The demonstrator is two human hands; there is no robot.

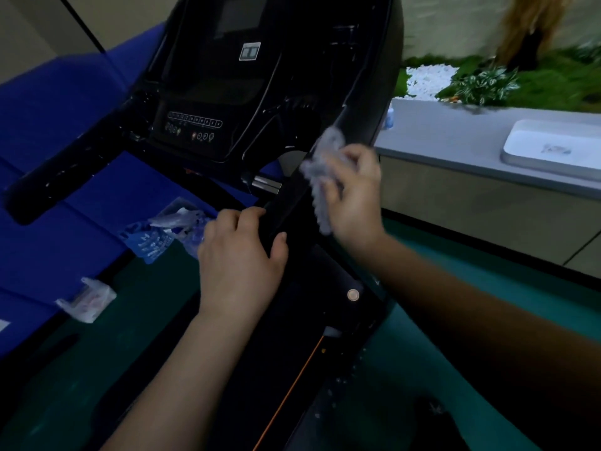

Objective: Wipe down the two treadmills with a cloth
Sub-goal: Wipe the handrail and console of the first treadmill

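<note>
Head view: I see the grey cloth (pixel 320 177) bunched in my right hand (pixel 353 203), fingers curled round it, held against the treadmill (pixel 247 92)'s right handrail below the console. My left hand (pixel 240 258) grips the same rail lower down, thumb wrapped over. Plastic wrappers (pixel 162 232) lie on the blue mat (pixel 58 131) at left.

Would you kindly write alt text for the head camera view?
A person's right hand holds a crumpled cloth against a black treadmill, while the left hand grips its right handrail. Plastic bags lie on the floor beyond.
</note>
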